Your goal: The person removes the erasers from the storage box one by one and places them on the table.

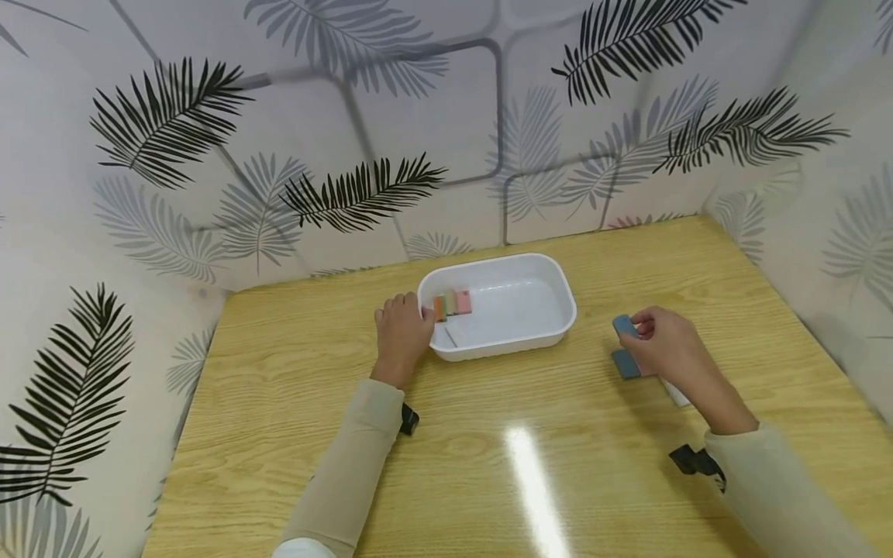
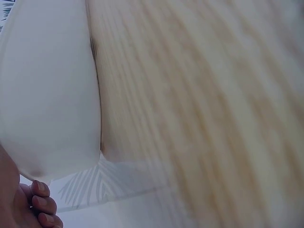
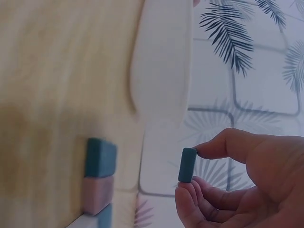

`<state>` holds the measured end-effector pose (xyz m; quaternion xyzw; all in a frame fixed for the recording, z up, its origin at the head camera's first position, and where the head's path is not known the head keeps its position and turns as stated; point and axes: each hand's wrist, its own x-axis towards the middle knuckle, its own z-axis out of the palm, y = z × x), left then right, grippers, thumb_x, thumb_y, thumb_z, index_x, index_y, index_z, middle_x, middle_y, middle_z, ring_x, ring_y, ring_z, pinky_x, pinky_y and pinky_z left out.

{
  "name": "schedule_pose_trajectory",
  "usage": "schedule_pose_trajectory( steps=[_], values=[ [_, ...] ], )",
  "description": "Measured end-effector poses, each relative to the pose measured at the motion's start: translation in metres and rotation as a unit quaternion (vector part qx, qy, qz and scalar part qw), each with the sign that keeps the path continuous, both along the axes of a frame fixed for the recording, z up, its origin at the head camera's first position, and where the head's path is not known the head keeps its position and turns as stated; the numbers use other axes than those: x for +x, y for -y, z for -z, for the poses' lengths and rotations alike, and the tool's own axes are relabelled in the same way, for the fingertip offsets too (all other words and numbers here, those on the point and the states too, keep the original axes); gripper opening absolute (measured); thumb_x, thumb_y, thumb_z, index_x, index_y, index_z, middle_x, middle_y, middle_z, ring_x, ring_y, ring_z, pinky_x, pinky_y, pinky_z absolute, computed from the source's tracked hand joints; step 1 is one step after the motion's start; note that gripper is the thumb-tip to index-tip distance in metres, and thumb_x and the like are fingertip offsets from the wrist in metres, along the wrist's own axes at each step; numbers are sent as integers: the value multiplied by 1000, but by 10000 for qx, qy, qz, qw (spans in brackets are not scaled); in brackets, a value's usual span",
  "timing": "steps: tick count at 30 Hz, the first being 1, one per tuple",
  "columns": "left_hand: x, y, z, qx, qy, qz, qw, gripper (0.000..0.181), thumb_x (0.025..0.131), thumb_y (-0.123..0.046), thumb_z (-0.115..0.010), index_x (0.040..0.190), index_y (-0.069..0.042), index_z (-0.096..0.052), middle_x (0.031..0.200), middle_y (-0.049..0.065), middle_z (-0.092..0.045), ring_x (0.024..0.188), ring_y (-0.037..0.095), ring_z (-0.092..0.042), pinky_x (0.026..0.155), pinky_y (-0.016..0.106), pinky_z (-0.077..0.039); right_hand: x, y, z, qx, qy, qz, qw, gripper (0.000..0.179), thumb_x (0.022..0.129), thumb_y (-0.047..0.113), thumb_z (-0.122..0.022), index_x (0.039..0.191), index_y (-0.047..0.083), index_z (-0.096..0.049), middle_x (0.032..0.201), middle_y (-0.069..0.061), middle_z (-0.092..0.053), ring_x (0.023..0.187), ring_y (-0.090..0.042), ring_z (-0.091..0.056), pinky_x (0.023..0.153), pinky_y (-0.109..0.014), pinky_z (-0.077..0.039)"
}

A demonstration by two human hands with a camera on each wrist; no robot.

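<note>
My right hand (image 1: 671, 350) pinches a small blue-green block (image 3: 188, 165), which looks like an eraser, between thumb and fingers above the table. Below it on the table, another blue-green block (image 3: 100, 157) lies against a pink block (image 3: 98, 194). A white piece (image 1: 675, 392) is partly hidden under the hand. At the left end of a white plastic tub (image 1: 499, 349), my left hand (image 1: 403, 333) grips the rim, thumb at the inner side. Inside the tub's left part are an orange and green piece (image 1: 439, 308), a pink block (image 1: 463, 302), a beige piece (image 1: 450, 303) and a whitish piece (image 1: 453, 334).
The wooden table (image 1: 293, 434) meets a wall covering (image 1: 432, 124) with leaf patterns at the back and sides. Dark wrist-camera mounts (image 1: 410, 419) show by both sleeves. A bright light reflection (image 1: 533, 488) lies on the table front.
</note>
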<state>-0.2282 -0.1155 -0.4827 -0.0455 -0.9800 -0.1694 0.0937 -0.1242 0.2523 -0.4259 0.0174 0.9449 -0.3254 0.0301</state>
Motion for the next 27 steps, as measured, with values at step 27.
schedule_pose_trajectory(
  steps=[27],
  values=[
    [1,-1,-3,-45,58,-6,10000,27,92,-26,-45,94,-2,-57,90,11,-56,83,26,-48,75,42,-33,56,-28,42,467,198,24,9987,39,80,22,-67,96,-13,-60,82,-16,-63,75,-28,-59,65,-44,-47]
  ],
)
